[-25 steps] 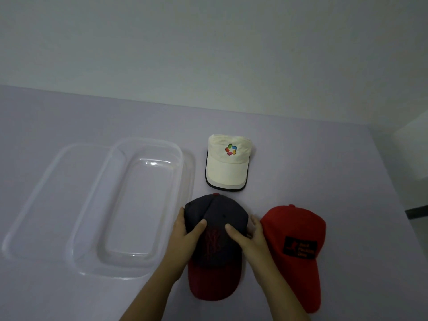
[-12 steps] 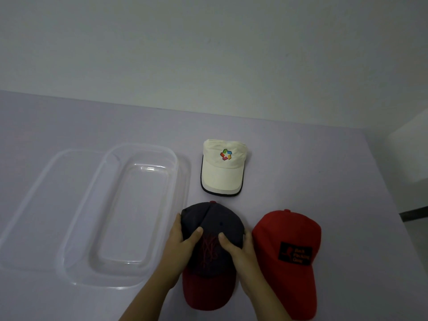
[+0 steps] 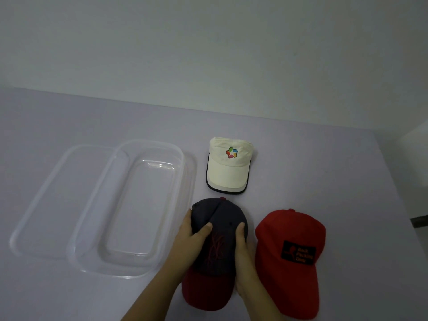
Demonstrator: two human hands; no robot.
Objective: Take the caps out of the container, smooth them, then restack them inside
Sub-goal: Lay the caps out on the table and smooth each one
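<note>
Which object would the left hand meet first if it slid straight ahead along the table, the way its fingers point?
Probably the white cap. The left hand points up and slightly right along the dark cap it grips; depth is uncertain.

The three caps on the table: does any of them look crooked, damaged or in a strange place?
Nothing stands out. The white cap, the dark cap and the red cap all lie crown up on the table, beside the empty clear container. Both hands grip the dark cap's sides.
</note>
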